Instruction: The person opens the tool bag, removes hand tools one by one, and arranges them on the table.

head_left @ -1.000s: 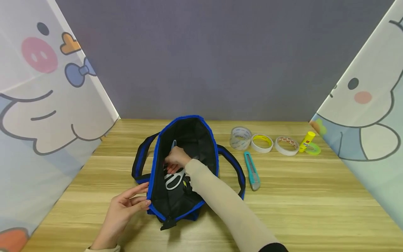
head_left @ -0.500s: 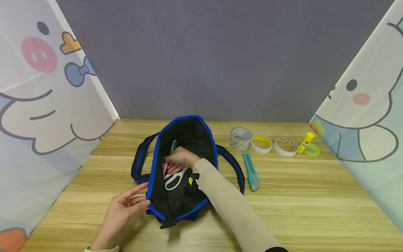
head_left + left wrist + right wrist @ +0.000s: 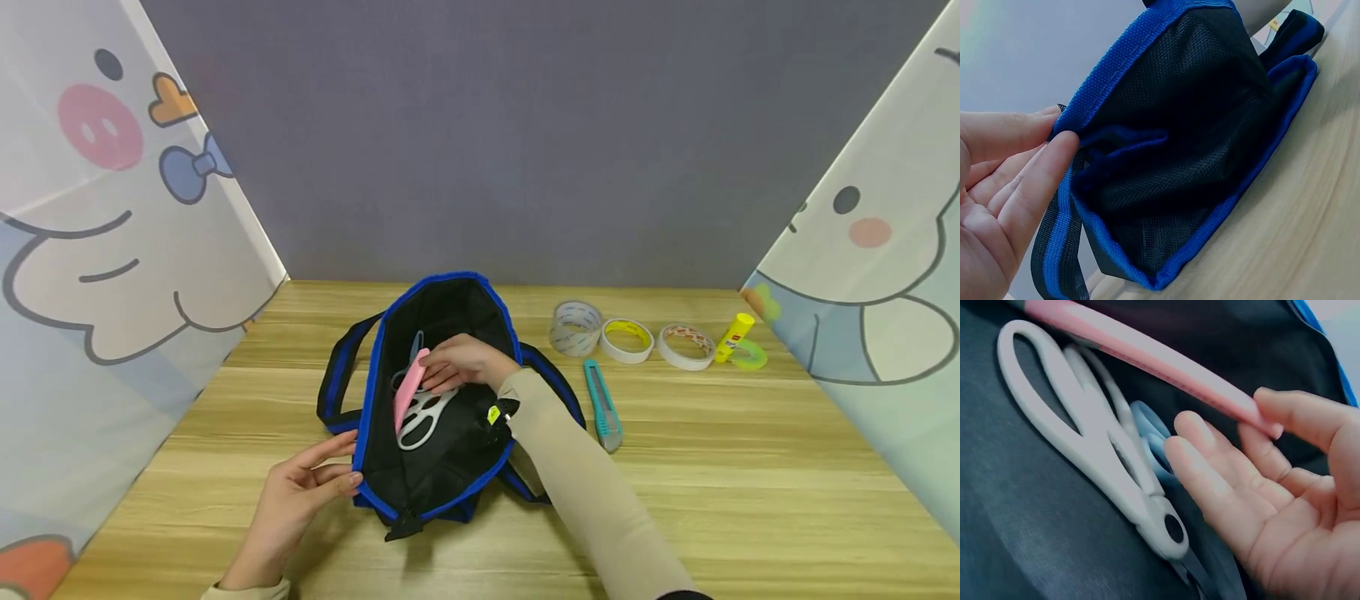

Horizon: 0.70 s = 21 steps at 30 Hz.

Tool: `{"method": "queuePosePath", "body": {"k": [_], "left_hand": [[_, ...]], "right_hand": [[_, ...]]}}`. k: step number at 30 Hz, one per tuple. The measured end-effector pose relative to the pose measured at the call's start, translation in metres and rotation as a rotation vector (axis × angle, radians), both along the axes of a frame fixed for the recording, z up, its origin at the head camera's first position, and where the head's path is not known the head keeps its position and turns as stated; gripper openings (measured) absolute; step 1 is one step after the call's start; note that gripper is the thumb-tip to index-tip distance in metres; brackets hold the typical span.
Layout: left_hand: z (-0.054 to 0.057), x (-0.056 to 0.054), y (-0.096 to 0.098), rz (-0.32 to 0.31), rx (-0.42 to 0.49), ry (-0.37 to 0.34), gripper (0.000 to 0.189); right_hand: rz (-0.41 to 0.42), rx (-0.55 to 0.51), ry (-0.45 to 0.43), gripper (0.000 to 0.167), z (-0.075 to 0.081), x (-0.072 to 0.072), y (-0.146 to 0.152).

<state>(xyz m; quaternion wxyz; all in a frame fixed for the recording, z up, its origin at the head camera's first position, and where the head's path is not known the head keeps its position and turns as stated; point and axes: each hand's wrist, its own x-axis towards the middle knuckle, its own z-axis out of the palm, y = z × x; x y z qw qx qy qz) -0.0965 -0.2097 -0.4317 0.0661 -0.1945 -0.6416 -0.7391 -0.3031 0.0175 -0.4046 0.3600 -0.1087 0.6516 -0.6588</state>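
A black tote bag (image 3: 468, 308) with blue trim stands on the table, its mouth wide. My left hand (image 3: 288, 500) pinches the bag's near-left rim between thumb and fingers; the left wrist view shows the blue edging (image 3: 1100, 87) in that pinch. Inside the bag, my right hand (image 3: 465, 362) holds a pink utility knife (image 3: 1166, 365) by one end, between thumb and index finger, and the knife is tilted. White-handled scissors (image 3: 1091, 444) lie below it, partly behind my fingers in the head view. Light-blue scissor handles (image 3: 1149, 437) show beyond them.
Right of the bag, a teal utility knife (image 3: 602, 408) lies on the table (image 3: 712, 500). Behind it stand a clear tape roll (image 3: 576, 342), two white-rimmed tape rolls, a yellow glue stick (image 3: 733, 337) and a green tape roll (image 3: 753, 356). Printed panels flank both sides.
My right hand has moved up and to the right within the bag, lifting the pink utility knife into view. The right strap is pushed downward by the arm. My left hand keeps its place.
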Motion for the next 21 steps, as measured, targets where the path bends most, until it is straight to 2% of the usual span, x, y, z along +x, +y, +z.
{"method": "queuePosePath", "body": {"k": [2, 7, 12, 15, 18, 19, 21], "left_hand": [[0.0, 0.001, 0.0, 0.006, 0.003, -0.009, 0.05], [-0.001, 0.001, 0.001, 0.034, -0.009, -0.04, 0.048], [0.0, 0.0, 0.001, 0.013, -0.001, -0.018, 0.049], [-0.001, 0.0, 0.001, 0.007, 0.003, -0.01, 0.05], [-0.001, 0.0, 0.0, 0.005, 0.002, -0.011, 0.05], [-0.001, 0.0, 0.0, 0.006, 0.002, -0.012, 0.05], [-0.001, 0.0, 0.0, 0.004, -0.001, -0.015, 0.05]], "right_hand": [[-0.019, -0.047, 0.007, 0.008, 0.0, -0.001, 0.005], [-0.023, -0.192, 0.051, 0.026, -0.001, 0.0, 0.013], [0.004, -0.298, 0.109, 0.03, -0.002, 0.002, 0.016], [-0.011, -0.329, 0.126, 0.025, -0.003, 0.003, 0.016], [-0.027, -0.329, 0.138, 0.01, -0.004, 0.003, 0.015], [-0.031, -0.321, 0.145, 0.011, -0.005, 0.003, 0.015], [-0.037, -0.296, 0.154, 0.022, -0.005, 0.003, 0.015]]}}
